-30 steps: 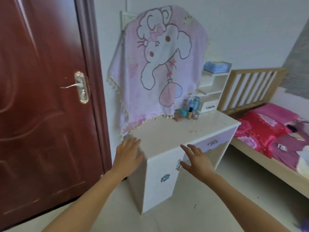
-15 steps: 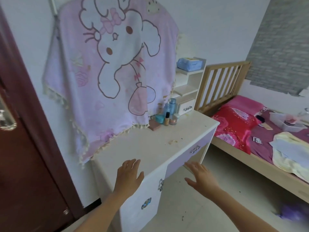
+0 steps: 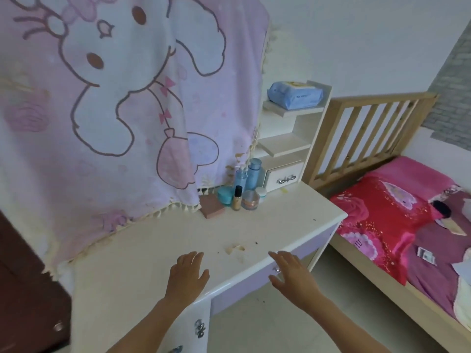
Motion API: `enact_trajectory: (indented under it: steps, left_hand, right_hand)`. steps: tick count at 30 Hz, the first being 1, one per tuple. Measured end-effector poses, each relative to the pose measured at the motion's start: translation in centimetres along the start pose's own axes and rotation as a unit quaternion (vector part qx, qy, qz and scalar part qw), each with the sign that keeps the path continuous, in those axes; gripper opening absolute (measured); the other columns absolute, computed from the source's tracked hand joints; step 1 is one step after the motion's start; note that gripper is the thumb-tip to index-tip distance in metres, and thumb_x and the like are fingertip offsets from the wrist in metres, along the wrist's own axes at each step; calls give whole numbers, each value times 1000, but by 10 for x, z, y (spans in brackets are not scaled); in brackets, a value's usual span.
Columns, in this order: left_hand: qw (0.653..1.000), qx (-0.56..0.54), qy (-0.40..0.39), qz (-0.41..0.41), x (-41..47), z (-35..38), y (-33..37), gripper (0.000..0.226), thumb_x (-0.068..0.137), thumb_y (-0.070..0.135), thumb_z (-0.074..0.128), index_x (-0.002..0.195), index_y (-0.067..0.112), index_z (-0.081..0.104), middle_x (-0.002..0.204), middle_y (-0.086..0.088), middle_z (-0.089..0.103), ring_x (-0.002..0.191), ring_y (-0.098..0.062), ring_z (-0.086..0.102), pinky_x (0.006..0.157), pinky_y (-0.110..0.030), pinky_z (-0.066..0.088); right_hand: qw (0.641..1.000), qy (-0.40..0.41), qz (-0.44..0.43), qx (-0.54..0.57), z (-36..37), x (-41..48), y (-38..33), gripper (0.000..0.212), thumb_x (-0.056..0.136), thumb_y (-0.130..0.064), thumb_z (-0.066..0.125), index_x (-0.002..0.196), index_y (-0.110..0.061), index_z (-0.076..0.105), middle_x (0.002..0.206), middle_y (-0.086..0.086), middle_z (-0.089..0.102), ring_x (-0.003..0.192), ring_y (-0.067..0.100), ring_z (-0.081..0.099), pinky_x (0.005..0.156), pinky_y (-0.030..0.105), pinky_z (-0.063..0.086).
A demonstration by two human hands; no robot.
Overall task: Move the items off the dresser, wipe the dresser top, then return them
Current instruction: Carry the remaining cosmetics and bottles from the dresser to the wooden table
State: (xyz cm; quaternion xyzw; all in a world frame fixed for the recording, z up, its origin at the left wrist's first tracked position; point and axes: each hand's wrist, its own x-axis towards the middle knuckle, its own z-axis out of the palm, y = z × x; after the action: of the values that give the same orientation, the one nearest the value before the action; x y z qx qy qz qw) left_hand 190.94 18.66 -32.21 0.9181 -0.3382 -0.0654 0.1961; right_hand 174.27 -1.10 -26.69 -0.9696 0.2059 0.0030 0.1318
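The white dresser top (image 3: 158, 240) carries a cluster at its back: two blue bottles (image 3: 248, 174), a small gold bottle (image 3: 237, 198), a teal jar (image 3: 224, 196), a pink-lidded jar (image 3: 250, 200), a small white jar (image 3: 261, 192) and a flat pink box (image 3: 212, 206). Crumbs and a scrap (image 3: 235, 248) lie near the front edge. My left hand (image 3: 187, 275) hovers over the front of the top, fingers apart, empty. My right hand (image 3: 293, 276) is open in front of the lilac drawer (image 3: 300, 253), also empty.
A pink cartoon blanket (image 3: 122, 103) hangs over the dresser's back. White side shelves hold a blue wipes pack (image 3: 295, 95) and a small drawer (image 3: 284, 177). A wooden bed (image 3: 369, 133) with red and purple bedding stands right. A dark door (image 3: 25, 289) is at left.
The view has closed in on the dresser and swung right, away from the door. Both hands stay open and now reach over the dresser's front edge.
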Motion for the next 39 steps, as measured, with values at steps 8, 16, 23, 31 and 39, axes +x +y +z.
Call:
enact_trajectory:
  steps: [8, 16, 23, 31, 39]
  left_hand:
    - [996, 27, -43, -72, 46, 28, -2, 102, 57, 59, -9, 143, 17, 26, 151, -3, 24, 139, -21, 21, 108, -33, 26]
    - [992, 6, -39, -118, 131, 38, -11, 85, 70, 54, 1, 144, 18, 24, 153, -2, 20, 138, -20, 21, 109, -31, 25]
    - [997, -18, -13, -81, 182, 49, 1, 67, 80, 41, 24, 138, 10, 38, 146, -11, 35, 134, -27, 31, 105, -40, 31]
    - [996, 64, -8, -64, 227, 63, 6, 36, 63, 38, 49, 88, 21, 69, 95, -2, 66, 93, -23, 54, 58, -26, 52]
    - [992, 109, 5, -69, 251, 74, 14, 40, 45, 42, 59, 81, 29, 68, 85, 4, 64, 85, -19, 41, 54, -26, 50]
  right_hand:
    - [997, -42, -67, 8, 15, 81, 15, 56, 94, -34, 43, 144, -25, 18, 149, -2, 25, 134, 15, 27, 105, 30, 28]
    - [991, -5, -133, -25, 18, 181, 22, 54, 84, -31, 55, 135, -19, 41, 130, 8, 51, 116, 27, 52, 89, 39, 46]
    - [984, -40, -167, -40, 13, 237, 15, 55, 91, -31, 50, 141, -22, 29, 145, 5, 36, 130, 23, 37, 103, 36, 34]
    - [957, 21, -288, -38, -11, 311, 11, 47, 64, -11, 75, 109, -6, 61, 102, 19, 65, 86, 37, 64, 63, 43, 55]
    - [945, 45, -323, -2, -18, 349, 17, 42, 54, -7, 83, 93, -8, 67, 90, 11, 68, 76, 28, 67, 55, 32, 54]
